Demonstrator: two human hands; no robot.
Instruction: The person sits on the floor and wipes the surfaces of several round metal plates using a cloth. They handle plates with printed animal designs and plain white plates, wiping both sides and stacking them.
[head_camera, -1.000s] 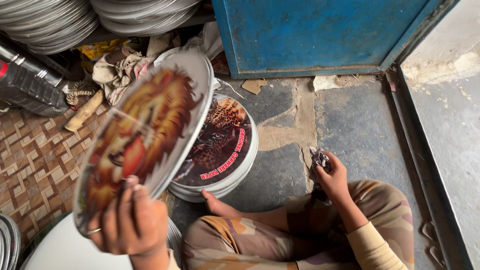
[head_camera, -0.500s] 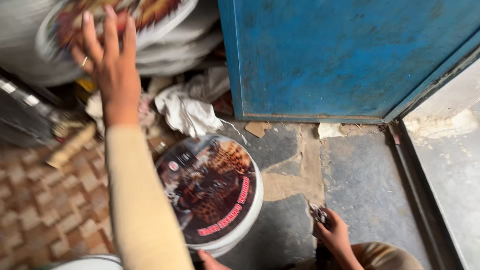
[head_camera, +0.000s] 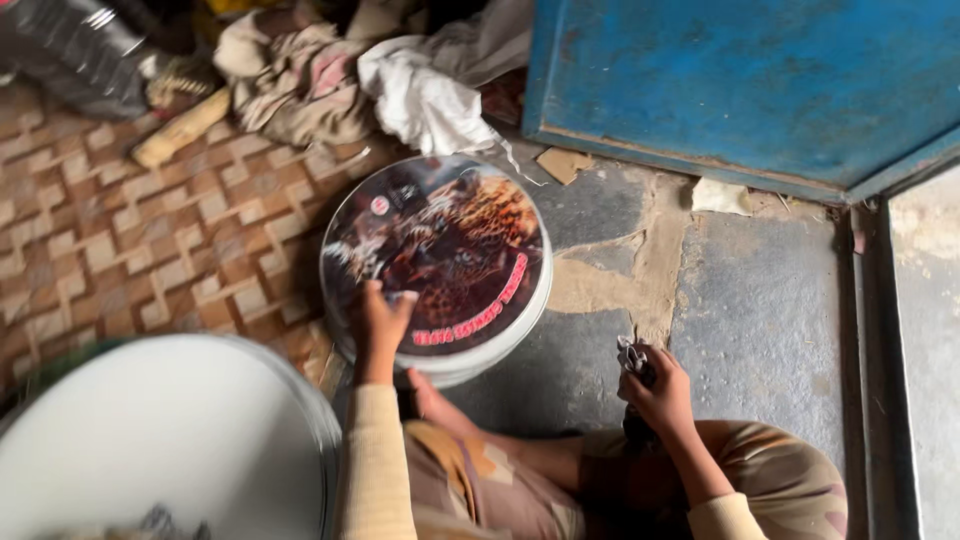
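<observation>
Left hand (head_camera: 380, 318): laid with fingers spread on the top printed plate (head_camera: 435, 255).
Right hand (head_camera: 655, 390): closed on a small crumpled wad (head_camera: 630, 355).
Stack: more plates are left beneath.

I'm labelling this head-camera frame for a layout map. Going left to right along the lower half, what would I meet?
Large white round disc → left hand on the stack of leopard-print plates → right hand clutching a small dark object → grey stone floor → metal door track.
</observation>
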